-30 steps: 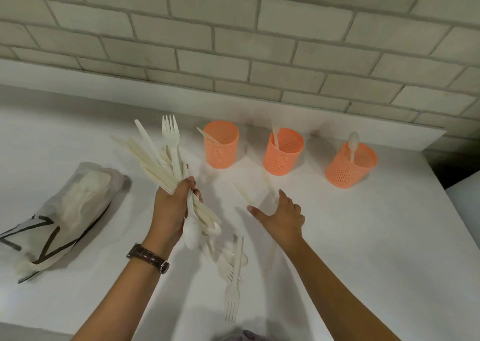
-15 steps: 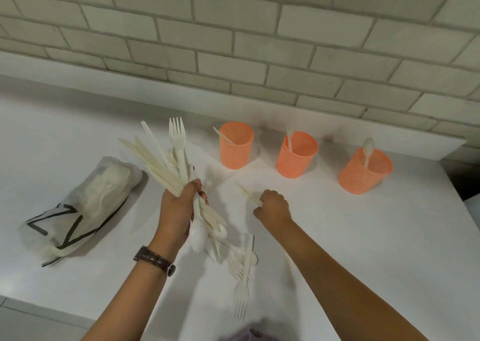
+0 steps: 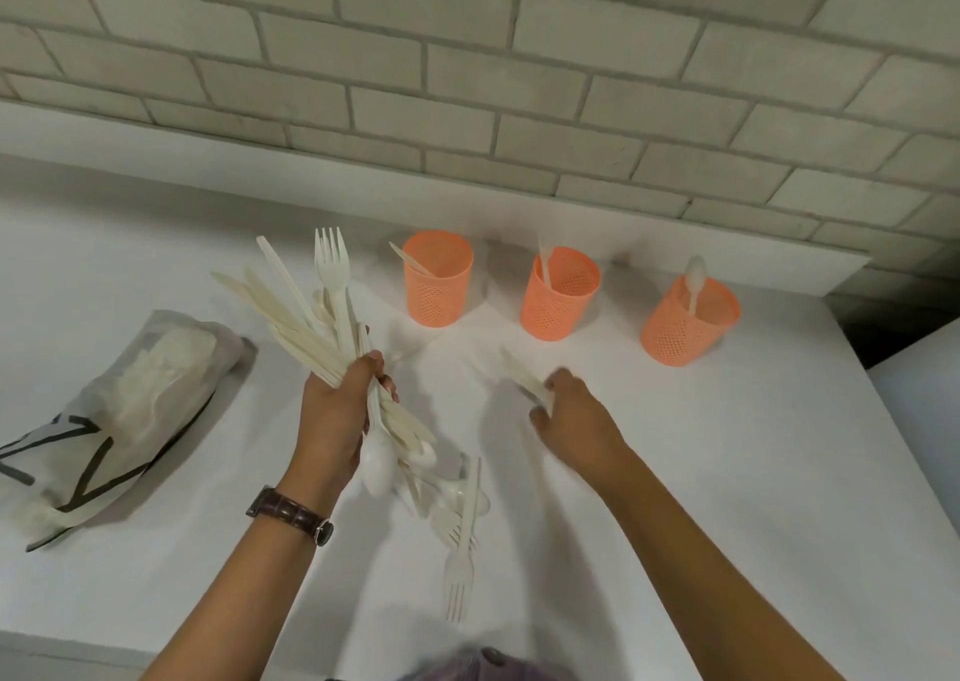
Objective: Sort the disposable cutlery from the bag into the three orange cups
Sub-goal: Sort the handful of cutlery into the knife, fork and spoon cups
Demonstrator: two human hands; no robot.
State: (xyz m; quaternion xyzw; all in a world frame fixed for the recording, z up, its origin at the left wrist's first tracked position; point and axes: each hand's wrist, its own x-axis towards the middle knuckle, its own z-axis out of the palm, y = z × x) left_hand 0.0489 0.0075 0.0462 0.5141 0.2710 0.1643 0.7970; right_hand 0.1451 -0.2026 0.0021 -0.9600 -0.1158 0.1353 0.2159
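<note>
Well, my left hand (image 3: 340, 415) grips a mixed bundle of white cutlery (image 3: 317, 337) above the worktop (image 3: 727, 472), while my right hand (image 3: 576, 418) curls round one blurred piece (image 3: 519, 374); loose forks and spoons (image 3: 460, 519) lie near me. Three orange cups (image 3: 560, 296) stand far by the brick wall (image 3: 467, 83), one piece in each, and the bag (image 3: 119, 420) lies left, its black marks unreadable.

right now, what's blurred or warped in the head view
Head view: the right hand and the cutlery piece it pinches are motion-smeared; the left hand and its cutlery bundle are sharper; the brick wall courses bow from the wide lens; shadows soft, no glare.
</note>
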